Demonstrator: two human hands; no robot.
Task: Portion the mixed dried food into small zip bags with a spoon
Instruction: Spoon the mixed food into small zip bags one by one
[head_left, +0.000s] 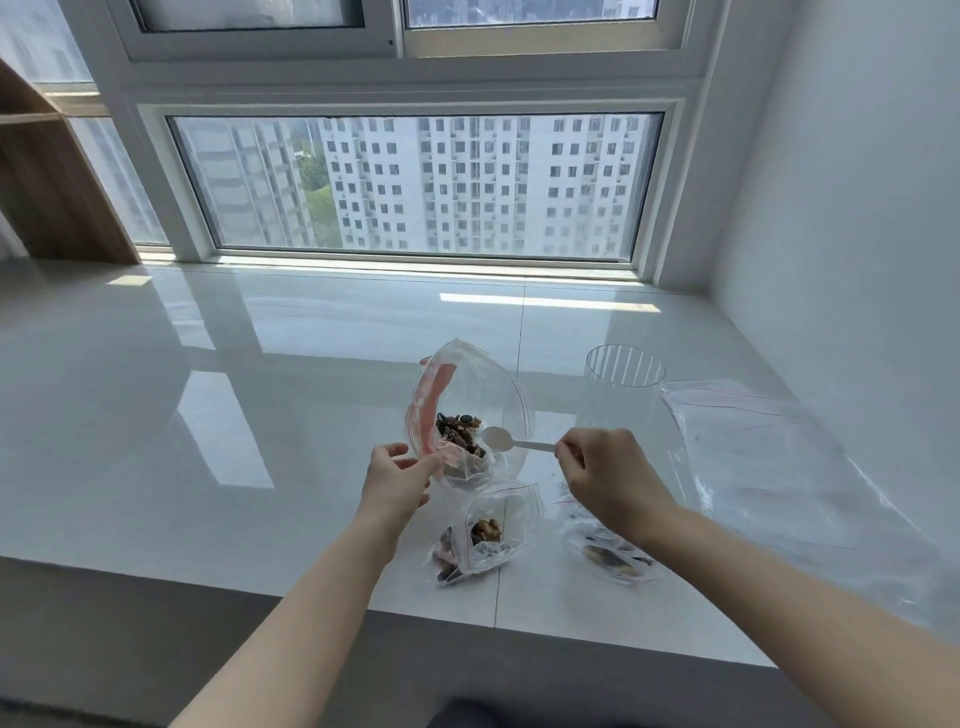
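Fingers of the left hand (397, 475) pinch the lip of an open zip bag (470, 415) holding mixed dried food (460, 434). The right hand (602, 475) grips a white plastic spoon (511, 441), its bowl inside the bag mouth. Two filled small bags (480, 535) (610, 553) lie near the sill's (208, 415) front edge; a ribbed clear cup (621, 395) stands behind.

window (415, 187): apartment towers outside | wooden shelf (47, 176): left | white sill (208, 415): possibly tile
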